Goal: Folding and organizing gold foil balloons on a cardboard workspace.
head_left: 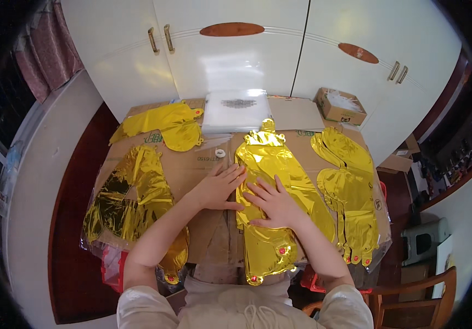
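So the main thing here is a flat, shiny gold foil balloon (299, 183) lying lengthwise mid-tabletop, on the brown cardboard sheeting (192, 170), with its near end poking out past the edge toward the person's lap. The right hand (274, 204) rests on it palm down, fingers spread wide; the left hand (220, 189) is at its left edge, fingers close together and thumb apart, and I can't tell whether anything's pinched. What'd worry me: that overhanging end could drag the whole slippery piece down if both hands lift, and pressing hard on film that thin might leave creases or even a split. The left forearm also crosses the wrinkled gold foil piece on the left (131, 181), so a careless pull back could sweep it off. On the other side, the lobed gold foil piece on the right (357, 192) sits near enough to get bumped by the right arm. As for containers, there's an open brown cardboard box (344, 114) at the back right with whitish, see-through stuff inside, too blurry to name. A red plastic bin (106, 271) pokes out low on the left with something pale in it, no clue what. The brown carton (398, 163) off to the right doesn't show its contents.
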Tool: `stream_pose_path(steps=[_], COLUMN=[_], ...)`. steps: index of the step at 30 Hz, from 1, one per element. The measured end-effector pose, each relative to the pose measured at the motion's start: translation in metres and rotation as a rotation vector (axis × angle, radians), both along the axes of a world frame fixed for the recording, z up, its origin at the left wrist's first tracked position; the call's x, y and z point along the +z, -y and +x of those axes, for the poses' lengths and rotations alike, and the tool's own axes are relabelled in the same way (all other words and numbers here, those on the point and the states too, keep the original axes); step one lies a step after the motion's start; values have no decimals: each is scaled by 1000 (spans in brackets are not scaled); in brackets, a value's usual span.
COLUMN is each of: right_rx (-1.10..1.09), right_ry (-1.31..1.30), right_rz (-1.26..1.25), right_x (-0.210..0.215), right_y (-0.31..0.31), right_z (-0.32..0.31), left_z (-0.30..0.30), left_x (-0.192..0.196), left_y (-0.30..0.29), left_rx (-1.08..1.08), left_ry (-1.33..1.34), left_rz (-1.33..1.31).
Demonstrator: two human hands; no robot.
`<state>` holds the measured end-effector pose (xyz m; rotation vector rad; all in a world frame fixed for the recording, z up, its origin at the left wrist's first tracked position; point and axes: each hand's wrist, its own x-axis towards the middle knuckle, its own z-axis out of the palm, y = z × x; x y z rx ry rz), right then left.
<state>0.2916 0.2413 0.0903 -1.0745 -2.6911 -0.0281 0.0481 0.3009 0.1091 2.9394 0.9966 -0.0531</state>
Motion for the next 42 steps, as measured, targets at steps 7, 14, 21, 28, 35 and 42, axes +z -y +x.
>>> stream_pose_path(steps=[7, 14, 21, 28, 35, 42], right_rx=[11, 14, 14, 249, 379, 370], right_ry=[24, 32, 39, -115, -178, -193], right_rz=[-22, -27, -43, -72, -26, -43], right_x=[-2, -2, -2, 23, 11, 14], right_y=[-2, -2, -2, 7, 9, 13], right_z=[3, 3, 4, -10, -16, -17], left_z=[0, 1, 8, 8, 9, 4], left_x=[-3, 0, 10, 4, 7, 1], left_y=[5, 7, 13, 12, 12, -18], left_rx=[-3, 6, 6, 2, 20, 143], left_ry=[-26, -58, -109, -92, -94, 23], left_rz=[-19, -42, -93, -111, -96, -175])
